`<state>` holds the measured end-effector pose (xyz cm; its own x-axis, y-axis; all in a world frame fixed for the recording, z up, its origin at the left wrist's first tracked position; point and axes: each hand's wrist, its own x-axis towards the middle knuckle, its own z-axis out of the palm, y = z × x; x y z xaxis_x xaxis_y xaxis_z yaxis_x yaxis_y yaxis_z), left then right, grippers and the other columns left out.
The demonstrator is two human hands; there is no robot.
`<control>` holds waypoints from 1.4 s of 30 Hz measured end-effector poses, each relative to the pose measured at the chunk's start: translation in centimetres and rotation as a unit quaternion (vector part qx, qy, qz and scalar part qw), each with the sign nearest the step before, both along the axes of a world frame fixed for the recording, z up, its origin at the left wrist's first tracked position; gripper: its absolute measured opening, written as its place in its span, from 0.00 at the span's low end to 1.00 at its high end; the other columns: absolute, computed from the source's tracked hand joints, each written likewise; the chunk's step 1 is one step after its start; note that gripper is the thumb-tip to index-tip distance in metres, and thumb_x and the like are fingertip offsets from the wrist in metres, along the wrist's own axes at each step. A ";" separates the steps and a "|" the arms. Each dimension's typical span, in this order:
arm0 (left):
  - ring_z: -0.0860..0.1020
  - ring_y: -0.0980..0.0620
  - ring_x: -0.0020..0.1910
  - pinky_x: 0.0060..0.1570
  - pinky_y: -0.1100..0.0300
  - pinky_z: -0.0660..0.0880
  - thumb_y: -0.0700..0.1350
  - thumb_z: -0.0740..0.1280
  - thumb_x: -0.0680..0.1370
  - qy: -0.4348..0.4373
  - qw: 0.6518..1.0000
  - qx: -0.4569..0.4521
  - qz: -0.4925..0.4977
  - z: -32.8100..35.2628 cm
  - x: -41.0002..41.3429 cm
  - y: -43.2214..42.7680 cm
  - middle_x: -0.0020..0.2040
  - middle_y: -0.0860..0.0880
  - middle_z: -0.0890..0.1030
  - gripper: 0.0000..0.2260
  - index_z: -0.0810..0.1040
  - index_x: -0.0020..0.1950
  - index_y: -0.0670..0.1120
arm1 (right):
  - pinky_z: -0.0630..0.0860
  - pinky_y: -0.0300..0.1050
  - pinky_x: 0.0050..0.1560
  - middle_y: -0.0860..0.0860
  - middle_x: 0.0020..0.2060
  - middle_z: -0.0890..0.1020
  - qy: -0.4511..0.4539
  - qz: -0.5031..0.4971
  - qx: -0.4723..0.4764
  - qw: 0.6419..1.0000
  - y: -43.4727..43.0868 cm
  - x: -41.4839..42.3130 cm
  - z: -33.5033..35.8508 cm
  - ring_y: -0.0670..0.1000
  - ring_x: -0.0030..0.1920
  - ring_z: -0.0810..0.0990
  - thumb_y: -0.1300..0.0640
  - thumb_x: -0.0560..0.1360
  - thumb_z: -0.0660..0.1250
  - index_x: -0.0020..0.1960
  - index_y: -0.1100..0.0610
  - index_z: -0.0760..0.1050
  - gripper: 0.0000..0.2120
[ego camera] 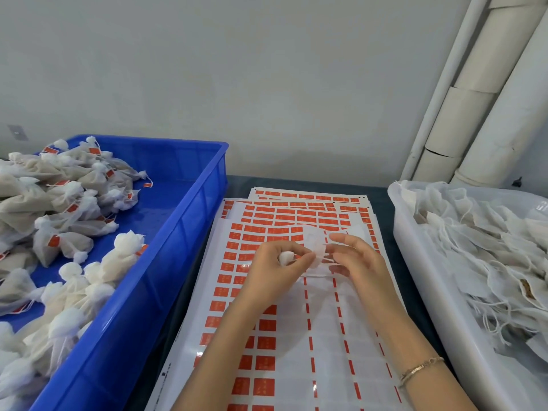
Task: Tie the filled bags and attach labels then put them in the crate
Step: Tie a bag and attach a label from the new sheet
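My left hand (274,269) is closed around a small white mesh bag (314,247), pinching its gathered neck above the label sheets. My right hand (357,262) is beside it, fingers bent around the bag's thin white drawstring (326,259). Sheets of red labels (264,324) lie under both hands in the middle of the table. The blue crate (166,262) on the left holds several tied bags with red labels (68,203). A white tub (430,292) on the right holds several untied filled bags (489,247) with loose strings.
A grey wall runs along the back of the table. White pipes (480,99) lean up the wall at the far right, behind the tub. A dark table surface (237,182) shows between the crate, the sheets and the tub. A bracelet is on my right wrist.
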<state>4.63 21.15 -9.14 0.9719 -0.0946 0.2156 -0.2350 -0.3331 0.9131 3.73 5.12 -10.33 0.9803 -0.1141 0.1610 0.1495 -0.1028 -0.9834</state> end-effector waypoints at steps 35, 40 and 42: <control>0.72 0.57 0.29 0.24 0.72 0.67 0.52 0.70 0.75 0.176 0.979 -0.103 0.029 0.1 0.4 0.3 0.23 0.57 0.73 0.14 0.80 0.29 0.52 | 0.67 0.18 0.51 0.43 0.47 0.80 -0.209 -0.077 -0.274 0.936 0.6 -1.3 0.7 0.38 0.47 0.77 0.61 0.68 0.75 0.49 0.53 0.83 0.10; 0.73 0.59 0.26 0.23 0.73 0.66 0.52 0.70 0.75 0.185 0.977 -0.105 0.024 0.0 0.6 0.4 0.23 0.58 0.73 0.13 0.79 0.30 0.52 | 0.66 0.18 0.51 0.44 0.48 0.80 -0.205 -0.072 -0.275 0.936 0.7 -1.3 0.6 0.39 0.47 0.77 0.60 0.68 0.75 0.49 0.52 0.83 0.11; 0.73 0.61 0.24 0.23 0.74 0.66 0.51 0.70 0.75 0.183 0.977 -0.112 0.019 0.0 0.6 0.4 0.23 0.57 0.73 0.14 0.80 0.30 0.52 | 0.65 0.18 0.51 0.43 0.48 0.79 -0.197 -0.065 -0.284 0.936 0.7 -1.2 0.5 0.38 0.47 0.76 0.61 0.68 0.75 0.50 0.53 0.83 0.11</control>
